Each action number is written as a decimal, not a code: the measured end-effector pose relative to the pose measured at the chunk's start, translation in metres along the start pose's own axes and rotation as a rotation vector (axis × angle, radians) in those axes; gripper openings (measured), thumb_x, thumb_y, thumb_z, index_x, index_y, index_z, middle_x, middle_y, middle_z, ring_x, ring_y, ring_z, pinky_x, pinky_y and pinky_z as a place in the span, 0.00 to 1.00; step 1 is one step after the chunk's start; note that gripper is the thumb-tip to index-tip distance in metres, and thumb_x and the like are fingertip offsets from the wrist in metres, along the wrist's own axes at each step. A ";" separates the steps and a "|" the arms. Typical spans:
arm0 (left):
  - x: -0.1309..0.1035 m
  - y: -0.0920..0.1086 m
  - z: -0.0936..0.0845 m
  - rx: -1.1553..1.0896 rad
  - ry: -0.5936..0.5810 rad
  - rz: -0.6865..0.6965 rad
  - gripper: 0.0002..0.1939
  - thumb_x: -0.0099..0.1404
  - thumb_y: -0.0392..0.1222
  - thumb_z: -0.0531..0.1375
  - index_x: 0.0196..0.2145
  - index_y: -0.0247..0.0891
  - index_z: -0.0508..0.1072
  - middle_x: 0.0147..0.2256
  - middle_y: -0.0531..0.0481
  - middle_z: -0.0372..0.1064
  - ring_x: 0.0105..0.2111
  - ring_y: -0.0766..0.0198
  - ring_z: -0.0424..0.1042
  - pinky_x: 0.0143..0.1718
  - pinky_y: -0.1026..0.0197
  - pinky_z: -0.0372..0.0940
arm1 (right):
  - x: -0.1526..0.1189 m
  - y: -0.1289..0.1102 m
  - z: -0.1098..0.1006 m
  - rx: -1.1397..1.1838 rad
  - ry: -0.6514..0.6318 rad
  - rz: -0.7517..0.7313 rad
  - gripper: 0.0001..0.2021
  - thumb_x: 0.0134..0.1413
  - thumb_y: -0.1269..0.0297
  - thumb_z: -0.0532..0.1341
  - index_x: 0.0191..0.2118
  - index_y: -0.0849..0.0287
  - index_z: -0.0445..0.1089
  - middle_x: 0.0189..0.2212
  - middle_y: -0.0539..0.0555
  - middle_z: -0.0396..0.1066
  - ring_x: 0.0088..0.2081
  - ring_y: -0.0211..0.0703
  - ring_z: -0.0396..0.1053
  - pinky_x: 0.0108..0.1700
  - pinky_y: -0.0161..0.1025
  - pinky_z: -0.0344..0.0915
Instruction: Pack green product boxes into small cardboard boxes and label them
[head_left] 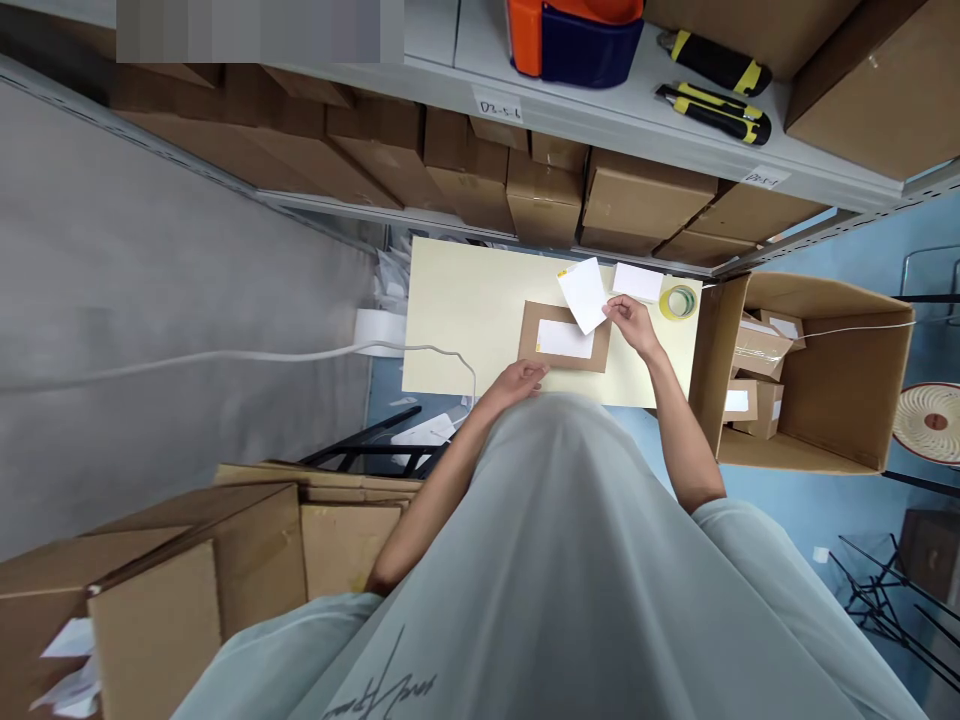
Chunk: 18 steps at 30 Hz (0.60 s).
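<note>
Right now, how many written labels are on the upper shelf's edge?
2: one label below and left of the orange-and-blue container, the other label near the right end of the shelf edge. More may be hidden.

Left of the brown parcel (574, 363) we could cross open tabletop (457, 300), minding a white cable (431, 347); the white slip (583, 293), our right hand (630, 324), tape roll (666, 303) and carton (847, 390) obstruct the parcel's far-right side.
</note>
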<state>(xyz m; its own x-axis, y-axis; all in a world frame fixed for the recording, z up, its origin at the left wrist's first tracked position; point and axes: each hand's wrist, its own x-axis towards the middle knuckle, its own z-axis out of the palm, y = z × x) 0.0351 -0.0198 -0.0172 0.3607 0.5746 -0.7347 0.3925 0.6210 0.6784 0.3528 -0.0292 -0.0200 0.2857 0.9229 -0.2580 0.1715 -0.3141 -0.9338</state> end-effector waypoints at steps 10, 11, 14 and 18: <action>0.047 0.003 -0.003 0.082 0.136 0.204 0.15 0.64 0.49 0.71 0.46 0.43 0.81 0.54 0.43 0.83 0.50 0.49 0.83 0.60 0.46 0.75 | -0.020 0.044 0.010 0.071 0.009 0.142 0.27 0.48 0.32 0.76 0.34 0.53 0.75 0.31 0.51 0.78 0.36 0.47 0.74 0.43 0.45 0.73; 0.054 0.006 -0.003 0.074 0.149 0.245 0.14 0.65 0.48 0.70 0.46 0.43 0.81 0.54 0.43 0.84 0.51 0.49 0.83 0.61 0.46 0.75 | -0.026 0.046 0.011 0.078 0.025 0.148 0.28 0.47 0.32 0.76 0.34 0.52 0.75 0.31 0.52 0.78 0.37 0.48 0.75 0.44 0.45 0.73; 0.074 0.015 -0.002 0.063 0.198 0.346 0.09 0.66 0.47 0.68 0.41 0.43 0.81 0.51 0.43 0.85 0.56 0.46 0.83 0.65 0.43 0.73 | -0.046 0.048 0.020 0.087 0.086 0.180 0.27 0.48 0.32 0.75 0.35 0.52 0.75 0.34 0.53 0.80 0.39 0.49 0.77 0.46 0.46 0.75; 0.088 0.015 -0.003 0.062 0.173 0.401 0.07 0.66 0.48 0.70 0.37 0.43 0.82 0.55 0.39 0.84 0.67 0.42 0.76 0.70 0.41 0.69 | -0.073 0.049 0.038 0.058 0.176 0.251 0.25 0.53 0.33 0.73 0.36 0.52 0.76 0.34 0.54 0.82 0.41 0.51 0.79 0.46 0.45 0.76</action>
<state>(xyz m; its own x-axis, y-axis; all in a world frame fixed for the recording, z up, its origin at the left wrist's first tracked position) 0.0702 0.0416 -0.0721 0.3498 0.8480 -0.3982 0.3023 0.3001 0.9047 0.3040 -0.1037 -0.0565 0.4721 0.7640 -0.4397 0.0220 -0.5089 -0.8605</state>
